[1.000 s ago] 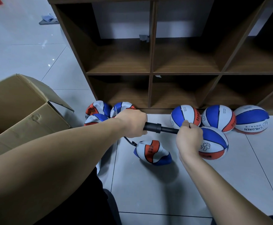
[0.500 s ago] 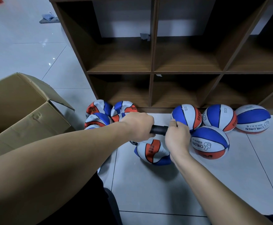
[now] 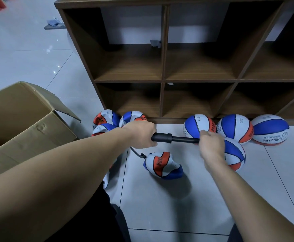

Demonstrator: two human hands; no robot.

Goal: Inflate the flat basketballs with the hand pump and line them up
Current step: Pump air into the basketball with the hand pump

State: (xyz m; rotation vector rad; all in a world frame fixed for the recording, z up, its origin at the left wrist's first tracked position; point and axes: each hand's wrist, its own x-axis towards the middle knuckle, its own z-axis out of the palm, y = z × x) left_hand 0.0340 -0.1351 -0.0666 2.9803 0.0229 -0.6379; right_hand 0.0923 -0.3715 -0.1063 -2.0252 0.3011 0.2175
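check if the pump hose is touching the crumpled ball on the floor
Touching. The head view shows the black hose ending at a connector seated in the left end of the half-flat basketball.

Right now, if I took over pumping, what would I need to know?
Left hand grips the pump barrel; right hand grips the rod's handle end, with the rod partly out. The hose runs down to the half-flat ball on the floor in front of you.
Done: four round balls sit on the right by the shelf, three in a row and one in front of them.
Left: finish this ball, then pump the flat balls heaped on the left beside the cardboard box, and line them all up.
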